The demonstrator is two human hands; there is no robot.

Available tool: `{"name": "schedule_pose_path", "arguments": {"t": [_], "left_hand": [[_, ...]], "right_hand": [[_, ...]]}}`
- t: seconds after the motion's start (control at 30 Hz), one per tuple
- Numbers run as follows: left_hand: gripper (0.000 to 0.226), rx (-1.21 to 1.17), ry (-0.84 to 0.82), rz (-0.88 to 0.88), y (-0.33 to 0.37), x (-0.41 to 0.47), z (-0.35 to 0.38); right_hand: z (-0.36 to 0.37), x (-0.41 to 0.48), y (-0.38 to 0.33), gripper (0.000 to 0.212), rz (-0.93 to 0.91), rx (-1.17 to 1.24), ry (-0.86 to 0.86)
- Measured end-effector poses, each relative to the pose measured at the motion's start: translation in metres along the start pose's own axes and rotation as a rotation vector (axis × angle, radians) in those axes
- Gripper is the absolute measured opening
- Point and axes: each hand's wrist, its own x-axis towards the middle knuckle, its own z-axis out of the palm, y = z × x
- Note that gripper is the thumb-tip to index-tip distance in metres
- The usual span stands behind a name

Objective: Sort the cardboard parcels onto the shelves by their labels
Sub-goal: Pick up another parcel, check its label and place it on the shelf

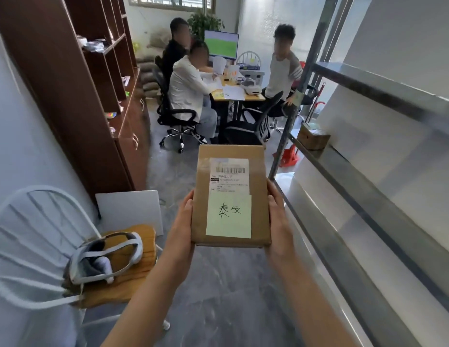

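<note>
Cardboard parcel (231, 196) is held up label-side-up just beside the metal shelves (368, 196), gripped along its left edge by the left hand (183, 221) and along its right edge by the right hand (278, 221). Looks like the label-reading step. 泰安 is handwritten on a green sticky note (228, 216). On the printed label (229, 175) above it only a barcode can be made out, the small print is too blurred. Next, the matching shelf probably has to be found.

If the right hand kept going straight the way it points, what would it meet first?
Likely the metal shelf's upright post, just beyond the right hand gripping the parcel; depth is unclear.
</note>
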Motion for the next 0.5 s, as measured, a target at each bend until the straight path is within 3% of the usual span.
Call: {"name": "schedule_pose_path", "arguments": {"t": [0.5], "left_hand": [[0.040,0.121,0.061,0.113,0.029,0.131,0.127]], "right_hand": [[-0.075,0.183,-0.024,0.037,-0.006,0.127,-0.104]]}}
